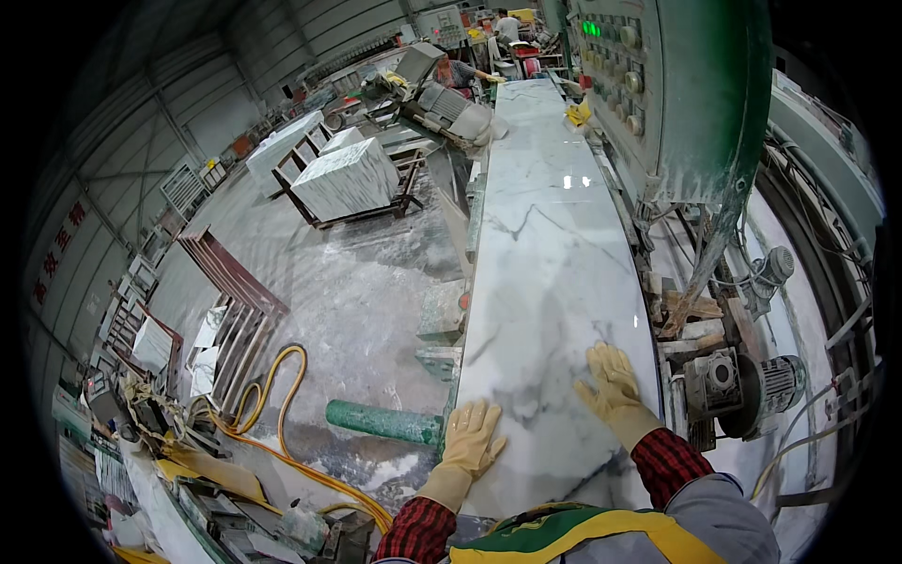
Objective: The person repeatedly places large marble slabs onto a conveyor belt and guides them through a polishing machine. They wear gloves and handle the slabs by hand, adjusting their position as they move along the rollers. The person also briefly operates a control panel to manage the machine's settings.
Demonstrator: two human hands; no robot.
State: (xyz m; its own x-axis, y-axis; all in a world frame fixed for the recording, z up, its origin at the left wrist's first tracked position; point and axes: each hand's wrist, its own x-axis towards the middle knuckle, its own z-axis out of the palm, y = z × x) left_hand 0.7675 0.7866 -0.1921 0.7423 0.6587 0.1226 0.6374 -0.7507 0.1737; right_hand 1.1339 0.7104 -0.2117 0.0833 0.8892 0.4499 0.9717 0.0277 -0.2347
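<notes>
A long white marble slab (545, 273) with grey veins stretches away from me, its polished face reflecting lights. My left hand (470, 440), in a cream rubber glove, rests flat near the slab's left edge with its fingers stretched out. Farther up and nearer the right edge, my right hand (613, 383) lies on the marble in a matching glove, fingers extended and thumb apart. Neither hand grips anything. Red-and-black checked cuffs show above both gloves. At the slab's far end a yellow cloth-like item (577, 114) lies by its right edge.
A control cabinet (648, 94) with knobs and green lights stands at the right. Motors (752, 385) sit below it. On the left are a green roller (383, 422), a yellow hose (282, 451), metal racks (235, 310) and stacked slabs (348, 179). A co-worker (456, 73) bends near the far end.
</notes>
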